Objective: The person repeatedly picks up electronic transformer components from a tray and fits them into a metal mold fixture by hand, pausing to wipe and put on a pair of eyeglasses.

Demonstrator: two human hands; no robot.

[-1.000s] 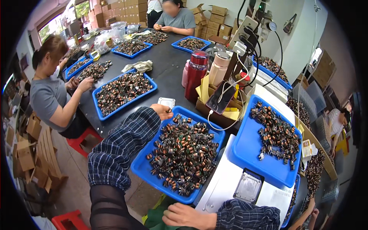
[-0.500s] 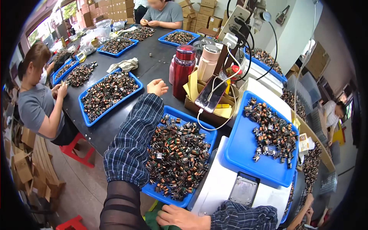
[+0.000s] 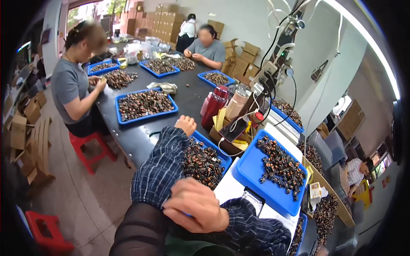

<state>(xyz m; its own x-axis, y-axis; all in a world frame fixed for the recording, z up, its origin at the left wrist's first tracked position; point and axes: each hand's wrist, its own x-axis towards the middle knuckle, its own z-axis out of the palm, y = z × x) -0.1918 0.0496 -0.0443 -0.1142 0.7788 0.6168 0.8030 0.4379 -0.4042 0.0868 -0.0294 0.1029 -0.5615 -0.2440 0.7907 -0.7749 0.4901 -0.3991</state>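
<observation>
- At the far-left corner of the near blue tray [image 3: 225, 162] is the left hand [image 3: 185, 125], its fingers loosely bent and close together; its palm is turned away, so I cannot tell whether it holds anything.
- Over the near side of that tray is the right hand [image 3: 196, 205], back up, fingers curled and blurred; they overlap the checked left sleeve [image 3: 160, 164], but whether they pinch the cloth or only pass above it, I cannot tell.
- Within the tray lie the small copper-banded parts [image 3: 204, 164], heaped at all angles with no common long axis. From the left hand they lie nearward and slightly right; from the right hand, farther off. The left sleeve runs along the tray's left side, and of the two hands the right is nearer its lower end.
- To the tray's right is a second blue tray [image 3: 250, 168], partly filled with similar parts.
- Just beyond the tray stand a red bottle [image 3: 215, 106] and a phone [image 3: 234, 129].
- Farther off and leftward, another filled tray [image 3: 149, 117] rests on the dark tabletop [image 3: 134, 143].
</observation>
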